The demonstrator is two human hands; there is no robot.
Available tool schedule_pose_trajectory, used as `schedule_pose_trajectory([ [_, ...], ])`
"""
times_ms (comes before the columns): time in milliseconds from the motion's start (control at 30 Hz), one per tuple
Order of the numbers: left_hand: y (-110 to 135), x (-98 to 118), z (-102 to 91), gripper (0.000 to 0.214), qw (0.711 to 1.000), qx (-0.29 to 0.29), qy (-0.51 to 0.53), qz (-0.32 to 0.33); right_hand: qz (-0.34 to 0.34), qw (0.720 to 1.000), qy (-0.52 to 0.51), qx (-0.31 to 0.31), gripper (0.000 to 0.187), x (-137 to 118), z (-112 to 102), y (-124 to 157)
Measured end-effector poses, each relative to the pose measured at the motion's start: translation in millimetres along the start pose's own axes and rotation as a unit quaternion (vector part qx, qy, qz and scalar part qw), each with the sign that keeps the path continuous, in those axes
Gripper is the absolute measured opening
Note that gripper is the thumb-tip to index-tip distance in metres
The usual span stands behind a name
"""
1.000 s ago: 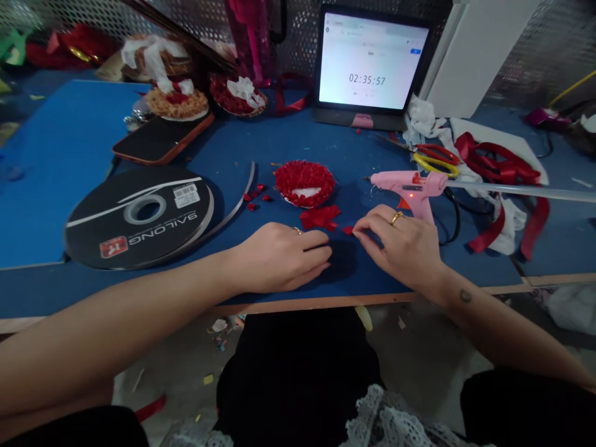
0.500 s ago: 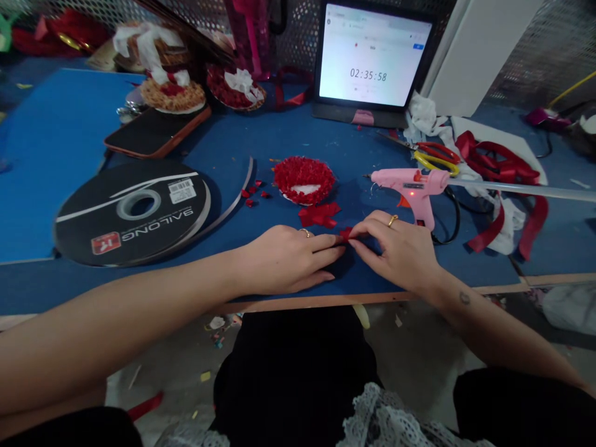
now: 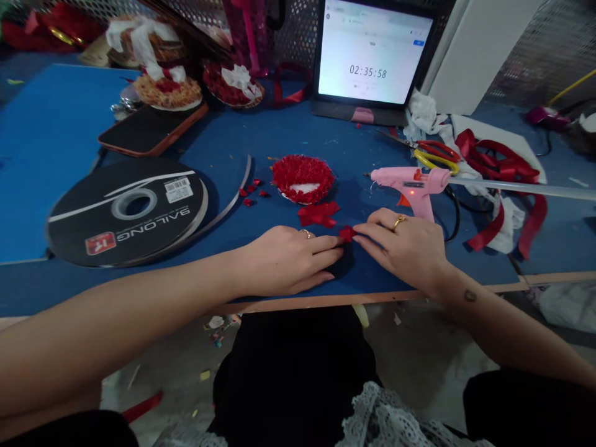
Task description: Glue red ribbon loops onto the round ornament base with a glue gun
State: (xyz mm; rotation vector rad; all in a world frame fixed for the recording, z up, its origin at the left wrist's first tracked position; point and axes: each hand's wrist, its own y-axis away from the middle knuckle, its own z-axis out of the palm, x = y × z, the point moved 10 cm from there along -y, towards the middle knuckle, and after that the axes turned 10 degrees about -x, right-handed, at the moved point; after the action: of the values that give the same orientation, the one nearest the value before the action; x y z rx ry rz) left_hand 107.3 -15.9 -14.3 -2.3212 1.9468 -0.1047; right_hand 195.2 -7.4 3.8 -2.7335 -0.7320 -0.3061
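Observation:
Between my fingertips is a small red ribbon piece, low over the front of the blue table. My left hand pinches its left side, and the fingers of my right hand close on its right edge. Just beyond lie flat red ribbon scraps. Behind them sits a round piece covered in red frills, with a bare white patch on its near side. Several tiny folded red bits are scattered to its left. To the right, a pink glue gun rests on its side, its small light lit.
A large black ribbon spool lies at left, its loose strip curving toward the middle. A phone and decorated round pieces stand behind it. At the back a tablet shows a timer. Scissors and red ribbon lie right.
My right hand has shifted slightly right, so more of the small red ribbon piece shows between my fingers. My left hand stays nearly in place.

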Motion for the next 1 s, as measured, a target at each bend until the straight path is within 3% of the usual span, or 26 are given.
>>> schedule_pose_trajectory([
  [200, 0, 1, 1.2, 0.033, 1.000, -0.013, -0.003, 0.008, -0.049, 0.995, 0.081, -0.018, 0.024, -10, -1, -9],
  [433, 0, 2, 1.6, 0.034, 1.000, -0.014, -0.003, 0.007, 0.035, 0.998, 0.023, -0.042, 0.030, 17, 5, -26],
  [567, 0, 3, -0.5, 0.034, 1.000, 0.003, 0.003, 0.014, 0.043, 0.999, 0.028, -0.004, 0.028, 19, -7, -10],
  [667, 1, 3, -1.2, 0.035, 1.000, 0.012, 0.008, 0.018, 0.056, 0.997, -0.034, 0.037, 0.025, 25, -22, 17],
  [767, 1, 2, 0.4, 0.035, 1.000, 0.009, 0.007, 0.016, 0.112, 0.983, -0.124, 0.074, 0.016, 50, -30, 48],
  [867, 1, 3, 3.7, 0.036, 1.000, -0.005, 0.003, 0.020, 0.202, 0.962, -0.151, 0.099, 0.012, 89, -23, 71],
  [933, 1, 4, 4.4, 0.036, 1.000, -0.011, 0.001, 0.021, 0.227, 0.956, -0.161, 0.096, 0.021, 110, -11, 73],
  [1000, 2, 3, 3.1, 0.036, 1.000, -0.010, 0.000, 0.022, 0.208, 0.959, -0.177, 0.078, 0.040, 119, 3, 62],
])
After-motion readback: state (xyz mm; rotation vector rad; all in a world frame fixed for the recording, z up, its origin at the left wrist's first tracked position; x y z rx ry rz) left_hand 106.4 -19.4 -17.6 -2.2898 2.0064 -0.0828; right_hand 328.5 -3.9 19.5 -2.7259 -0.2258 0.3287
